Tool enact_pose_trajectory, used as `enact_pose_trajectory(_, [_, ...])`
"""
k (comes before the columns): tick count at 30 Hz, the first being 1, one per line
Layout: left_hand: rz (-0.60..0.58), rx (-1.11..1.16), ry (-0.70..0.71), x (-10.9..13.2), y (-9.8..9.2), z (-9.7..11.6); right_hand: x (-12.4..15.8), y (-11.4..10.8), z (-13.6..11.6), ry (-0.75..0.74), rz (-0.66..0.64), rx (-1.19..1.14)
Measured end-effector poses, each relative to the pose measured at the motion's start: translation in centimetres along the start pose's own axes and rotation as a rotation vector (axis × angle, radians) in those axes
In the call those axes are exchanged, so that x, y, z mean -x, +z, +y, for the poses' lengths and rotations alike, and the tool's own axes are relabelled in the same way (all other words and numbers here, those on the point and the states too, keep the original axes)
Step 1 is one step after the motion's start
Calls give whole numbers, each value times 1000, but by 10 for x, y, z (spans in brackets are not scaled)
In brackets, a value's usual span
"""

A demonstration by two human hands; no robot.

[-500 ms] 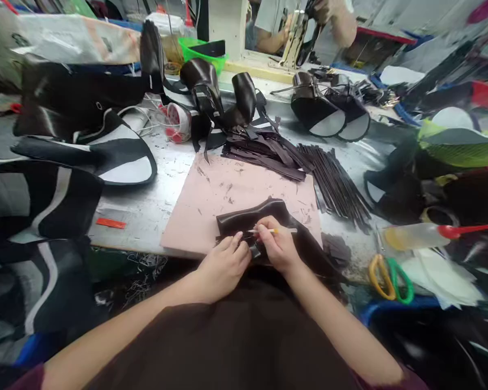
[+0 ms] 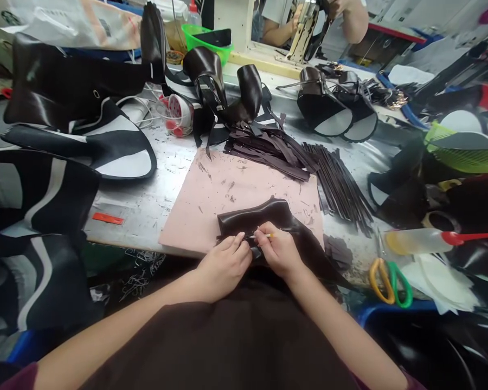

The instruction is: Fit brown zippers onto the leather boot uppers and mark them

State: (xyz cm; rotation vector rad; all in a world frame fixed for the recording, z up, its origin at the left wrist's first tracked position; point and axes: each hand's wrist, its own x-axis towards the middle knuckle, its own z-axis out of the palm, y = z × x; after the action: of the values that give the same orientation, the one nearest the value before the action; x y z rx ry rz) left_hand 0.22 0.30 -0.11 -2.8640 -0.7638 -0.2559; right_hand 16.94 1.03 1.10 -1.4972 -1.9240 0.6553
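Observation:
A dark brown leather shoe piece [image 2: 260,212] lies on the near part of the pink board [image 2: 191,206], its right end running down past the edge. My left hand [image 2: 223,268] is closed on the near edge of that piece, thumb and fingers pinched together. In my right hand [image 2: 280,250] is a slim pen-like tool with a yellow part [image 2: 270,235]. Its tip points left, close to my left fingertips. Whether the tip touches the leather I cannot tell.
Dark leather strips [image 2: 268,151] lie behind the board, with thin strips [image 2: 341,189] to their right. Scissors [image 2: 386,281] and a bottle [image 2: 415,241] are at right. Boot uppers [image 2: 117,146] crowd the left. Across the table, a person's arm [image 2: 276,33] is beside a sewing machine [image 2: 303,35].
The pen-like tool is tilted differently, and less of its rear end shows beyond my right hand. My left hand keeps its pinch on the leather. The view has shifted slightly.

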Motion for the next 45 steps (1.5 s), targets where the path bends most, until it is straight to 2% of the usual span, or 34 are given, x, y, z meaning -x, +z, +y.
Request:
enact_pose_trajectory(23, [18,12,4,2,2,1,0,-3,-4,-20,-38,46])
enact_pose_trajectory(28, [10,16,9,1,1,0,0,-1,0,-12,-20,-4])
enact_pose_trajectory(31, [0,17,7,1,1,0,1,-3,1,21,-23,-23])
enact_pose_trajectory(36, [-3,40,-6,1,2,1,1,-7,1,121,51,21])
enact_pose_trajectory(45, [1,38,-4,1,2,1,0,-6,0,115,5,70])
